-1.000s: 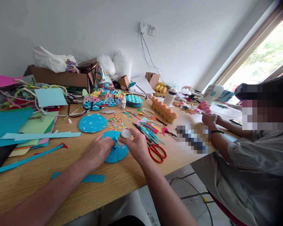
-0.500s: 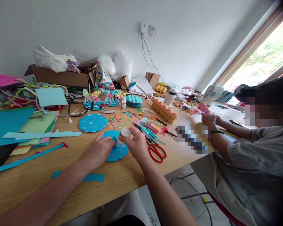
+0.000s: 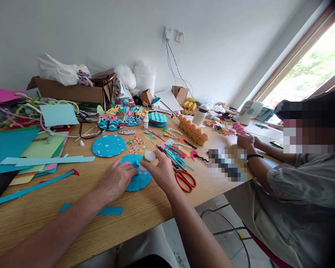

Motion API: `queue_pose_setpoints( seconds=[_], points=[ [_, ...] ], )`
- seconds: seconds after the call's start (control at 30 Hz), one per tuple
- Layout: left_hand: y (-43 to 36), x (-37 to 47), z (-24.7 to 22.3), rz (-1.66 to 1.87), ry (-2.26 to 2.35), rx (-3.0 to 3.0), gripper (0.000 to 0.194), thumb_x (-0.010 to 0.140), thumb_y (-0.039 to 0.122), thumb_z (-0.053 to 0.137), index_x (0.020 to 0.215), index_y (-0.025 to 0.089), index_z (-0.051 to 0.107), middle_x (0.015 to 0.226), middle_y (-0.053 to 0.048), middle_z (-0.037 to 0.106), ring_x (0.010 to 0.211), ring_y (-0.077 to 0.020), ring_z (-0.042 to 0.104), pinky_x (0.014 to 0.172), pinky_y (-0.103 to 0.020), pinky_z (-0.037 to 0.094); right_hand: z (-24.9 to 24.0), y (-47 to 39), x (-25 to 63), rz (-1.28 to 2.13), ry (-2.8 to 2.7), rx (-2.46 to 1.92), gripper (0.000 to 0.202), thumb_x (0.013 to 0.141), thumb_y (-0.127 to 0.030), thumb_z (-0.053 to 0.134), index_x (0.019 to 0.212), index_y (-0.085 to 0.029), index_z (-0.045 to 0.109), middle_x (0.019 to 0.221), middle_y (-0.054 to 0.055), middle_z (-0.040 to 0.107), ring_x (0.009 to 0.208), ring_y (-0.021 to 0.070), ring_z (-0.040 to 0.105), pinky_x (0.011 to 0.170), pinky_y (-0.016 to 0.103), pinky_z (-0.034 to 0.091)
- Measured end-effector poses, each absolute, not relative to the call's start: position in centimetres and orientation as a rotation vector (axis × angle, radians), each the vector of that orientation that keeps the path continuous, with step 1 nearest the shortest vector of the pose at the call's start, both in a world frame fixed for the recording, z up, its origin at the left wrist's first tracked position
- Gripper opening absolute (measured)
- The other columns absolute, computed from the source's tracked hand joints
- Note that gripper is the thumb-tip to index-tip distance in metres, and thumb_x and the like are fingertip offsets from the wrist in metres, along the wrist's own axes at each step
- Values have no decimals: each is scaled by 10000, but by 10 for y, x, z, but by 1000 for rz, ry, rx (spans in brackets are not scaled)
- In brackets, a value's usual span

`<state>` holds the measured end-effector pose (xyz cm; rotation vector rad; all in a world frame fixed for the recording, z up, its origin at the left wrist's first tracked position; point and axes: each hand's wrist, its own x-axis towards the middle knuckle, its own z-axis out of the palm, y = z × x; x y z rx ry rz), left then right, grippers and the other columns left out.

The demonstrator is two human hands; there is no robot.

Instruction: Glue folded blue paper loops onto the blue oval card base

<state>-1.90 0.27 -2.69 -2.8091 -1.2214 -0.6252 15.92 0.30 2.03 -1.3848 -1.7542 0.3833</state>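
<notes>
My right hand (image 3: 162, 171) is wrapped round a small white bottle (image 3: 149, 156). The bottle is tipped over with its round base turned up, and its lower end is over a blue paper disc (image 3: 139, 183) on the table. My left hand (image 3: 117, 180) rests at the disc's left side, its fingers closed at a raised blue paper piece (image 3: 134, 160) on the disc. My fingers partly hide where the bottle meets that piece. A second blue disc (image 3: 108, 145) with pale flecks lies just behind my left hand.
Red-handled scissors (image 3: 185, 181) lie right of my right hand. Paper dots (image 3: 136, 144) and a small white cap (image 3: 82, 143) are farther back. Blue strips (image 3: 110, 211) lie near the front edge, and an egg carton (image 3: 194, 130) stands behind. Another person (image 3: 293, 186) sits at the right.
The view has shifted very slightly. The bottle in my right hand leans a little differently; my left hand stays at the disc.
</notes>
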Motion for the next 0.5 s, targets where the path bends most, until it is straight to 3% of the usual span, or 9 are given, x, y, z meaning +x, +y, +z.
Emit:
queue_pose_setpoints(
  seconds=[0.27, 0.5],
  points=[
    [-4, -13, -21, -463, -1188, -2787, 252, 819, 101, 491, 909, 263, 661, 958, -22, 662, 1018, -254, 530, 991, -578, 258, 24, 4, 156, 369, -1773, -1439, 237, 688, -354, 689, 669, -185, 523, 673, -17, 538, 690, 152, 494, 594, 242, 315],
    [-3, -15, -24, -548, -1193, -2818, 255, 830, 124, 482, 942, 270, 657, 1000, -29, 655, 1042, -238, 527, 1007, -549, 254, 27, 3, 155, 316, -1839, -1436, 237, 702, -368, 681, 691, -190, 525, 708, -3, 550, 716, 160, 500, 605, 247, 319]
  ],
)
